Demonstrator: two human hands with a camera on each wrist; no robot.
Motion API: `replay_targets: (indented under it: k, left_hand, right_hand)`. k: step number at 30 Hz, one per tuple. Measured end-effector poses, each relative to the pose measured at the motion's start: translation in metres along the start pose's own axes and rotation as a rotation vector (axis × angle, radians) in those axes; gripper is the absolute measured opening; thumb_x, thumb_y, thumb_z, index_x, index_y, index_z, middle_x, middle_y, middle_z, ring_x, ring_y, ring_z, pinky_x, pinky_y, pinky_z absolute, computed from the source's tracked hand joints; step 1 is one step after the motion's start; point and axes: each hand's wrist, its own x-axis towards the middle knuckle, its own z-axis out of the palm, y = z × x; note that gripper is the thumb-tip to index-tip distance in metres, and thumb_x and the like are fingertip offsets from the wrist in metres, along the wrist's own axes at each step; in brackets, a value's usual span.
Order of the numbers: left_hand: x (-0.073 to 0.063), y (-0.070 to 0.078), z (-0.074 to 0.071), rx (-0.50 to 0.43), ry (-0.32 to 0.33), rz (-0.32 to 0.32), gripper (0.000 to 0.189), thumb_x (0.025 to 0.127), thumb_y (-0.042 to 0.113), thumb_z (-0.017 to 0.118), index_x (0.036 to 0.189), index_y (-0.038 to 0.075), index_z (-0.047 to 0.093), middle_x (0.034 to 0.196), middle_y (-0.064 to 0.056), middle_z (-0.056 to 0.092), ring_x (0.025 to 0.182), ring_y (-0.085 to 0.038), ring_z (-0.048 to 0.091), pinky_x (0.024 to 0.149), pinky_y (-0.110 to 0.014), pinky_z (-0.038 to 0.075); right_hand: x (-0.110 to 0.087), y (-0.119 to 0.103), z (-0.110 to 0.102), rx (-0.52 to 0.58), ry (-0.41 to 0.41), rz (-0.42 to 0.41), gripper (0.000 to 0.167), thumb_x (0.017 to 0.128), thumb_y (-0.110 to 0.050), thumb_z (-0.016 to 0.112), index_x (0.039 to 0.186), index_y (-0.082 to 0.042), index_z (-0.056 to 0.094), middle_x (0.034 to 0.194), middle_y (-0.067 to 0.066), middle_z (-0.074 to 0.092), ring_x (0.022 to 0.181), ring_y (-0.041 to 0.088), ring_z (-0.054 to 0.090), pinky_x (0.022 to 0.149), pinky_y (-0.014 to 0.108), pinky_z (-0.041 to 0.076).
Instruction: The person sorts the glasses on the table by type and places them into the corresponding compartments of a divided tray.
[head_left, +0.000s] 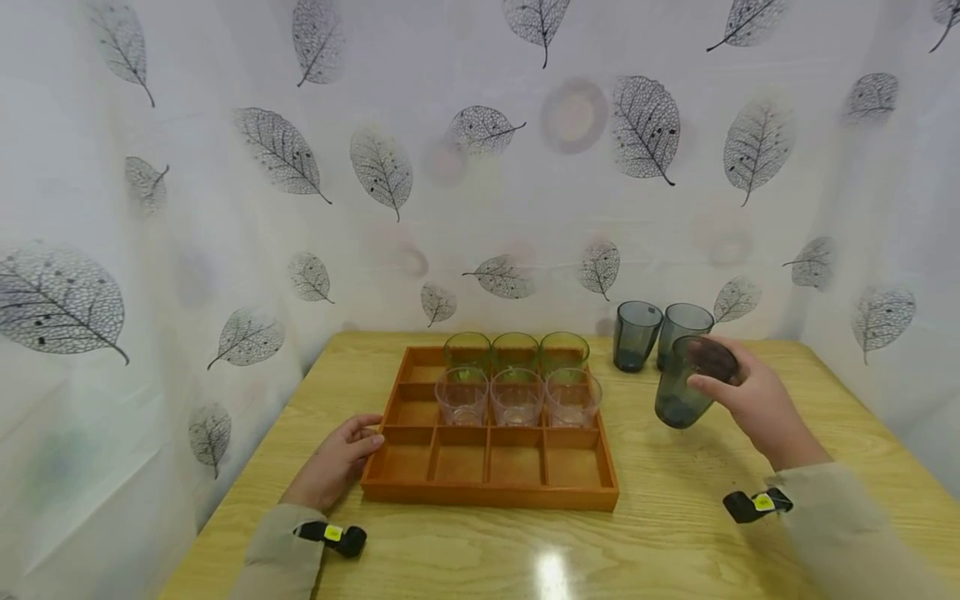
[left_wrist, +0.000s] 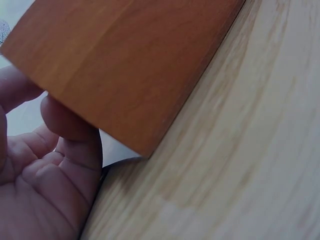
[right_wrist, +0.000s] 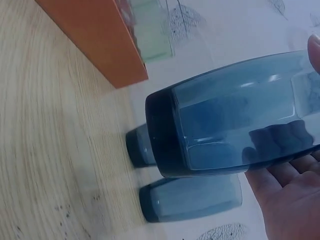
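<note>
- hands, right: the right hand has a firm grasp on a dark glass, thumb on the near side; the glass is tilted, right of the tray.
- hands, left: the left hand touches the tray at its left wall; whether it pinches the wall or merely rests there, cannot tell.
- stock on the desk: two further dark glasses stand upright, far and right of the tray.
- tray contents: three green glasses sit in the far row and three clear glasses in the middle row, the leftmost compartment vacant in each; all four near compartments are vacant.
- step in hand, as judged: bringing the dark glass across to the tray, with the left hand apparently steadying it. the dark glasses appear meant for the near row; none is placed there.
- next move, as judged: carry the glass left, turn it upright, lower it base first into a near compartment, and keep it off the clear glasses just beyond.
</note>
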Motion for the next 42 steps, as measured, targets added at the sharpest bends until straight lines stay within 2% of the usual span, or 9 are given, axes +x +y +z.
replay_targets:
  k: [11, 18, 22, 29, 36, 37, 39, 42]
  left_hand:
    - [0.003, 0.000, 0.001, -0.008, 0.008, -0.002, 0.051, 0.103, 0.013, 0.058, 0.147, -0.004, 0.037, 0.109, -0.010, 0.049, 0.096, -0.020, 0.049, 0.082, -0.028, 0.046]
    - [0.001, 0.002, 0.002, -0.007, 0.009, 0.000, 0.051, 0.104, 0.012, 0.058, 0.147, -0.005, 0.037, 0.109, -0.009, 0.050, 0.095, -0.019, 0.049, 0.083, -0.027, 0.046]
    - [0.000, 0.002, 0.002, -0.009, 0.000, 0.007, 0.053, 0.105, 0.013, 0.057, 0.148, -0.006, 0.034, 0.109, -0.008, 0.050, 0.094, -0.017, 0.049, 0.081, -0.026, 0.046]
    - [0.000, 0.003, 0.002, -0.025, 0.014, 0.002, 0.052, 0.104, 0.012, 0.057, 0.148, -0.005, 0.034, 0.108, -0.007, 0.050, 0.093, -0.016, 0.049, 0.080, -0.026, 0.046]
    - [-0.001, 0.002, 0.002, -0.013, 0.019, -0.002, 0.053, 0.104, 0.013, 0.058, 0.148, -0.005, 0.035, 0.107, -0.006, 0.051, 0.092, -0.017, 0.049, 0.079, -0.026, 0.046]
    - [-0.001, 0.001, 0.002, -0.017, 0.024, -0.008, 0.052, 0.104, 0.013, 0.058, 0.148, -0.005, 0.036, 0.107, -0.006, 0.051, 0.092, -0.016, 0.050, 0.078, -0.026, 0.046]
    - [-0.001, 0.002, 0.002, -0.020, 0.029, -0.015, 0.052, 0.104, 0.012, 0.058, 0.148, -0.004, 0.036, 0.107, -0.006, 0.051, 0.090, -0.015, 0.050, 0.076, -0.025, 0.046]
    - [-0.001, 0.002, 0.002, -0.023, 0.031, -0.019, 0.053, 0.104, 0.013, 0.059, 0.148, -0.003, 0.036, 0.107, -0.006, 0.051, 0.090, -0.015, 0.050, 0.076, -0.025, 0.046]
  right_hand:
    - [-0.009, -0.028, 0.023, 0.082, -0.063, -0.038, 0.071, 0.099, -0.031, 0.068, 0.159, -0.017, 0.032, 0.146, 0.017, 0.046, 0.112, 0.000, 0.055, 0.081, 0.017, 0.049]
    - [-0.014, -0.047, 0.037, 0.095, -0.090, -0.047, 0.071, 0.097, -0.032, 0.070, 0.158, -0.018, 0.035, 0.144, 0.015, 0.047, 0.117, 0.020, 0.058, 0.082, 0.023, 0.051]
    - [-0.016, -0.059, 0.047, 0.123, -0.116, -0.071, 0.070, 0.097, -0.029, 0.071, 0.157, -0.019, 0.036, 0.143, 0.012, 0.050, 0.118, 0.023, 0.058, 0.082, 0.024, 0.052]
    - [-0.013, -0.076, 0.068, 0.249, -0.173, -0.134, 0.064, 0.097, -0.020, 0.071, 0.153, -0.022, 0.041, 0.144, 0.003, 0.053, 0.126, 0.026, 0.055, 0.090, 0.027, 0.052]
    - [-0.010, -0.089, 0.086, 0.287, -0.209, -0.112, 0.066, 0.094, -0.024, 0.075, 0.152, -0.027, 0.043, 0.141, 0.004, 0.054, 0.118, 0.023, 0.061, 0.084, 0.035, 0.054]
    - [-0.010, -0.090, 0.088, 0.288, -0.214, -0.111, 0.066, 0.094, -0.025, 0.076, 0.151, -0.028, 0.044, 0.142, 0.004, 0.054, 0.115, 0.024, 0.061, 0.081, 0.036, 0.054]
    - [-0.008, -0.094, 0.092, 0.264, -0.212, -0.113, 0.065, 0.093, -0.028, 0.076, 0.150, -0.031, 0.045, 0.140, 0.005, 0.054, 0.098, 0.024, 0.061, 0.071, 0.038, 0.052]
    - [-0.007, -0.100, 0.098, 0.251, -0.210, -0.115, 0.066, 0.091, -0.031, 0.078, 0.149, -0.032, 0.047, 0.138, 0.005, 0.054, 0.092, 0.024, 0.059, 0.067, 0.039, 0.050]
